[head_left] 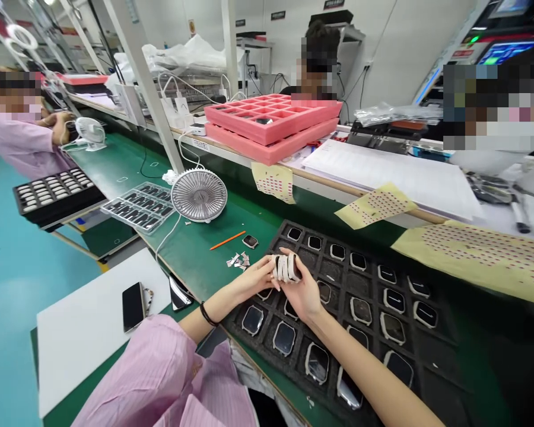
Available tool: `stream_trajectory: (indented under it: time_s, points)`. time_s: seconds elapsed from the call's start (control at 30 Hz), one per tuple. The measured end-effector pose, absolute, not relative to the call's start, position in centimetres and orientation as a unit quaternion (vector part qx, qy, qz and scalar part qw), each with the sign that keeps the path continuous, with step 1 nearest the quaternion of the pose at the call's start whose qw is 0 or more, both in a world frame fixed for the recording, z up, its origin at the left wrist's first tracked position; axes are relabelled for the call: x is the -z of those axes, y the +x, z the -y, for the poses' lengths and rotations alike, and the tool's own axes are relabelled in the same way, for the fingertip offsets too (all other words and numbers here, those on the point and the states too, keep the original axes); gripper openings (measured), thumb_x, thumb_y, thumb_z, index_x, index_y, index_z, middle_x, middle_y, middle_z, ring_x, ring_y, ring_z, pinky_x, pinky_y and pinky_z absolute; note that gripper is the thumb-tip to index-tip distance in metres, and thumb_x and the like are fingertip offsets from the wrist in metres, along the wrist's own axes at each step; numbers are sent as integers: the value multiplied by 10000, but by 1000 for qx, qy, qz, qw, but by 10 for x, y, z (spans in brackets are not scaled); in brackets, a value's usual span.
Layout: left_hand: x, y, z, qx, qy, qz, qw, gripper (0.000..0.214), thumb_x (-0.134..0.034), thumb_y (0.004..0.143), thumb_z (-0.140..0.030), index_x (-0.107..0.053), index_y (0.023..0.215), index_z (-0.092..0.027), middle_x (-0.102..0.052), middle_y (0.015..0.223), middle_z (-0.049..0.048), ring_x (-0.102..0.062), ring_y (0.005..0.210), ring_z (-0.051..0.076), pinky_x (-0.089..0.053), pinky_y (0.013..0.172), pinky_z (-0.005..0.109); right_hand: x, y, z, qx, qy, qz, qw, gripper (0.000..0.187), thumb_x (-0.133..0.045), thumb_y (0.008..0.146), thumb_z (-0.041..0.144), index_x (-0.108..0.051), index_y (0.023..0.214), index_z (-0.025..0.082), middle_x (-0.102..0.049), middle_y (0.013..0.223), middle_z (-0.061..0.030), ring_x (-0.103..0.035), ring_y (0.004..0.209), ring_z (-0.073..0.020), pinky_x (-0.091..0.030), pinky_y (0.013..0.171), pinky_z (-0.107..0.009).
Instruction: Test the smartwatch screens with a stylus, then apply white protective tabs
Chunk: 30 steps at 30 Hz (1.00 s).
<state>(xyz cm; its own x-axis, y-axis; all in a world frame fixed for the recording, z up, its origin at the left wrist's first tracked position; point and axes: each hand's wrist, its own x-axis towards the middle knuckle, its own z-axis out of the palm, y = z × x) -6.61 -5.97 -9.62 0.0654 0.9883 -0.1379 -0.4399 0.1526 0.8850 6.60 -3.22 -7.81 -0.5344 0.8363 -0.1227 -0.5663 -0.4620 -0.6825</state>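
A short stack of watch cases is held between my two hands above a black foam tray. My left hand grips the stack's left end, fingers closed on it. Around the right end and underside wrap the fingers of my right hand. Square watch cases with dark screens, such as this one, lie in many of the tray's compartments; my forearms hide some of them. Left of the tray, one loose watch case rests on the green bench, near small pale scraps.
An orange stick and a white fan are on the bench. Farther left sits a clear tray of dark parts. Two phones lie nearby. Pink foam trays and papers occupy the shelf. Other people sit beyond.
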Motion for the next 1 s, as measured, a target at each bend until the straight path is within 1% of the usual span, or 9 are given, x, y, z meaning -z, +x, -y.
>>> stream_trajectory:
  time_s: [0.07,0.17,0.23,0.4,0.57,0.7,0.73,0.87,1.0]
  points:
    - [94,-94,64,-529,436,-507,523,435,-674,807,-494,-621,1097,-175,-660,927,55,-632,781,172,-526,733,310,78,65,33,-829,-219,310,411,291,-599,846,418,-612,1087,255,-666,873,-18,-602,713,-174,-443,514,-264]
    - [95,-139,75,-441,524,-698,208,257,-629,838,-410,-641,948,-178,-636,1009,76,-610,929,223,-500,839,347,75,66,32,-824,-200,334,412,307,-586,859,412,-576,1129,266,-672,851,-22,-609,683,-188,-431,510,-283]
    - [102,-160,84,-355,525,-762,131,217,-604,848,-386,-644,878,-174,-621,984,80,-610,882,228,-497,833,370,74,67,31,-821,-197,337,415,291,-571,871,407,-571,1126,267,-669,845,-21,-605,674,-187,-431,515,-293]
    - [124,-171,96,-328,521,-778,126,153,-656,790,-328,-661,810,-176,-635,914,79,-605,864,249,-492,811,386,76,66,33,-819,-201,345,412,294,-582,865,405,-566,1125,266,-656,838,-15,-587,658,-176,-428,521,-292]
    - [122,-165,95,-352,517,-767,141,143,-649,794,-303,-640,725,-178,-660,729,36,-607,687,194,-493,659,306,75,66,35,-807,-207,362,418,307,-562,867,411,-549,1141,272,-646,848,-18,-603,684,-195,-429,520,-302]
    - [93,-137,102,-421,514,-738,117,203,-589,869,-323,-682,982,-182,-685,789,21,-607,715,159,-494,713,282,73,65,38,-777,-216,394,442,327,-550,876,449,-533,1154,277,-627,838,-12,-587,674,-193,-448,539,-318]
    - [83,-124,105,-481,511,-704,107,241,-605,871,-325,-691,1045,-183,-687,794,22,-601,714,155,-491,714,278,73,66,41,-763,-220,403,455,344,-553,876,463,-529,1165,280,-624,859,-13,-582,673,-190,-460,557,-326]
    - [51,-64,112,-648,491,-573,101,157,-688,841,-280,-771,963,-225,-711,811,24,-610,714,139,-491,702,258,74,70,59,-685,-243,458,512,399,-568,884,492,-512,1230,299,-609,1081,-40,-608,852,-206,-501,731,-368]
    - [40,-28,112,-705,483,-511,92,171,-708,826,-200,-787,962,-269,-720,805,19,-628,706,134,-496,676,249,73,78,78,-596,-226,521,568,426,-555,889,526,-502,1259,321,-570,1229,-61,-557,1127,-246,-439,956,-433]
